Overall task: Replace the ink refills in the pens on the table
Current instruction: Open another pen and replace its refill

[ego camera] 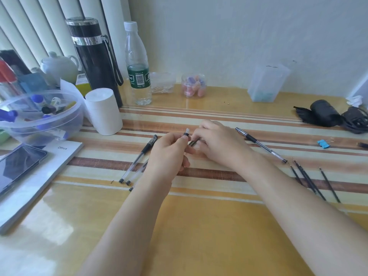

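Both hands are meeting over the middle of the striped table [199,226]. The left hand [169,152] is closing around a pen barrel [186,134], pinching it so its end is sticking up past the fingers. Holding it up like this is probably keeping the barrel steady. The right hand [217,144] is curling its fingers around thin black refills [193,143], just beside the barrel. It looks like the person is getting ready to slide a refill in or pull one out, but the fingers are hiding the joint, so I cannot tell which.

More pens [139,158] are lying side by side just left of the left hand, within easy reach. One other pen [260,145] is lying alone on the right, just past the right wrist. A few loose refills [310,180] are lying farther right, near the right forearm. Keeping them apart from the pens may be helping the person sort old from new, though I cannot tell which these are.

A white roll [103,111] and a clear bowl [39,120] are sitting off to the left, out of the way.
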